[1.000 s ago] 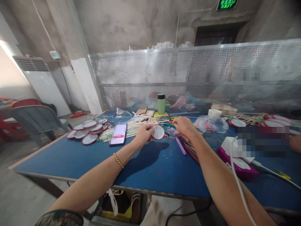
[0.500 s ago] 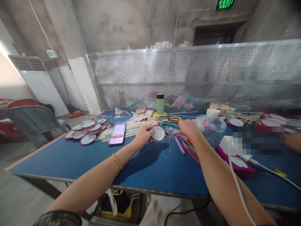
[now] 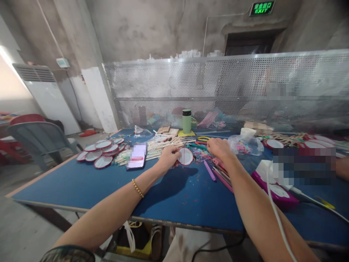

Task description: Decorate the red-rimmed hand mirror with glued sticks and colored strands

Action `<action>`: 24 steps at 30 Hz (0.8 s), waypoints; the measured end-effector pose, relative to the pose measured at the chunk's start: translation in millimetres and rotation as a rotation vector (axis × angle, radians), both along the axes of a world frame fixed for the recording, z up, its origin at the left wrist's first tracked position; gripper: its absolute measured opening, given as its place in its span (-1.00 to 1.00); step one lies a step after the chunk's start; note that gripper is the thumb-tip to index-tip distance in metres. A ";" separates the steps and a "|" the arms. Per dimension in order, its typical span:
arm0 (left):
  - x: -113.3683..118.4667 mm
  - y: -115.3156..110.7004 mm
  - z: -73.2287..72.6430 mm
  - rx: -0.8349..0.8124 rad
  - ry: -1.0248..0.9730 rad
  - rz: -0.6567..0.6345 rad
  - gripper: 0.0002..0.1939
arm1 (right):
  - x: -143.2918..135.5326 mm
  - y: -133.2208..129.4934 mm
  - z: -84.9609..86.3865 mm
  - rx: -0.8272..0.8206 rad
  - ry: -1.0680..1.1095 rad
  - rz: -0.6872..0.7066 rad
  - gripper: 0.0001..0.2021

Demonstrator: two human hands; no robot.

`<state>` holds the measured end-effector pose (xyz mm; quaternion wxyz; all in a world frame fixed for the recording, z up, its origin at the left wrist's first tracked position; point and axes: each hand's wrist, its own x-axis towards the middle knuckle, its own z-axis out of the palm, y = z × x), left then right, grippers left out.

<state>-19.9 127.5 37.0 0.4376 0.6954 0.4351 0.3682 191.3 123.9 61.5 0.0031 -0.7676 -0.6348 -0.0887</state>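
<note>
My left hand (image 3: 170, 157) is closed on the edge of a small round drum-like disc (image 3: 185, 156), white with a red rim. A thin red line runs down its face, and the disc is held above the blue table. My right hand (image 3: 219, 148) is closed to the right of it, fingers curled; what they hold, if anything, is hidden. Yellow tool handles (image 3: 203, 138) lie just beyond that hand. Under and beside it are a tangle of pink and blue strings (image 3: 203, 156) and a purple stick-like tool (image 3: 209, 170).
A pile of similar red-rimmed discs (image 3: 103, 162) lies at the left, beside a phone (image 3: 137, 155) and wooden sticks (image 3: 155, 153). A green bottle (image 3: 187, 122) stands behind. At right are a plastic bag (image 3: 245, 145), a magenta box (image 3: 275, 193), a white cable (image 3: 273, 207) and another person's arm (image 3: 343, 167).
The view has shifted slightly. My left hand still holds the disc, which is turned a little so the red line sits nearer its middle. My right hand has hardly moved.
</note>
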 end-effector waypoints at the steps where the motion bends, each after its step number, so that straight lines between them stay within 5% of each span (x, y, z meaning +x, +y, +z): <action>1: 0.1 -0.1 -0.3 -0.001 0.002 -0.001 -0.79 | 0.8 -0.7 0.5 -0.016 0.004 -0.002 -0.66; 9: 0.2 0.9 -3.5 0.002 0.001 -0.011 -0.81 | 0.6 4.0 -10.2 -0.093 0.022 0.021 -0.73; 24: 1.5 1.4 -7.3 -0.006 0.036 -0.024 -0.82 | 14.6 8.4 -8.6 0.068 0.237 0.149 -0.81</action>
